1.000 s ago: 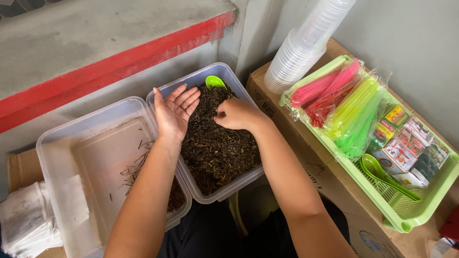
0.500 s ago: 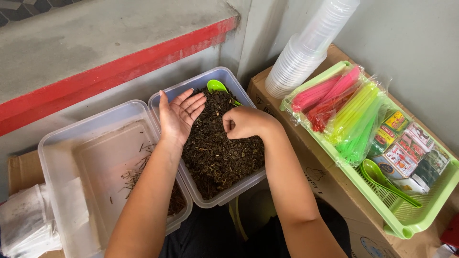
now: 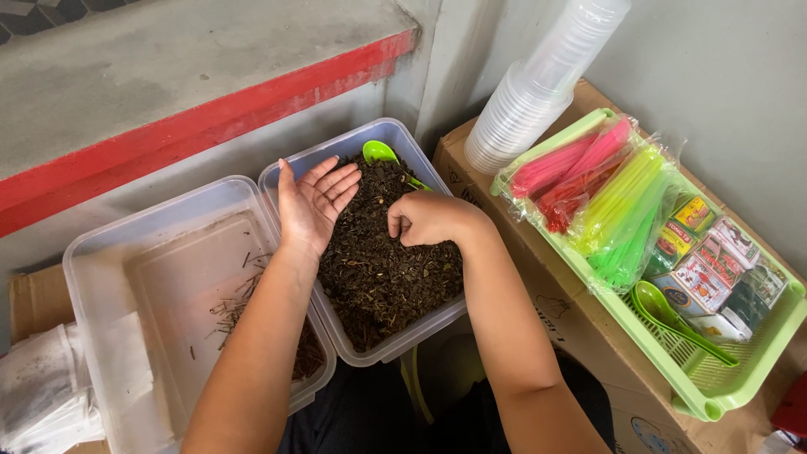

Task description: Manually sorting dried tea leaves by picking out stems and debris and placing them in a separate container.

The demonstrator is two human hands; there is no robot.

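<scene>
Centrally in the frame: a clear plastic tub [image 3: 427, 318] heaped with dark dried tea leaves [image 3: 382, 269], a green scoop [image 3: 380, 152] half buried at its far end. Over the tub's left rim, left hand [image 3: 312, 204], palm up, grip spread wide, fingers [image 3: 341, 179] fanned above the leaves. Just right of it, right hand [image 3: 430, 218], knuckles up, grip curled and pressed together down at the leaves; whether pinching any, impossible to tell. Touching the tub on the left, a second clear tub [image 3: 109, 244], mostly bare inside, with loose thin stems [image 3: 231, 303] scattered on its floor and a small dark pile in its lower right corner. At lower left of the frame, white cloth bags [image 3: 38, 387]. Toward the right, on a cardboard box [image 3: 580, 336], a light green basket [image 3: 740, 370] filled with bagged straws [image 3: 601, 189] in pink, red, yellow and green, small printed packets [image 3: 714, 261] and a green spoon [image 3: 672, 311]. At upper right, beside the basket, a leaning stack of clear cups [image 3: 538, 80].
</scene>
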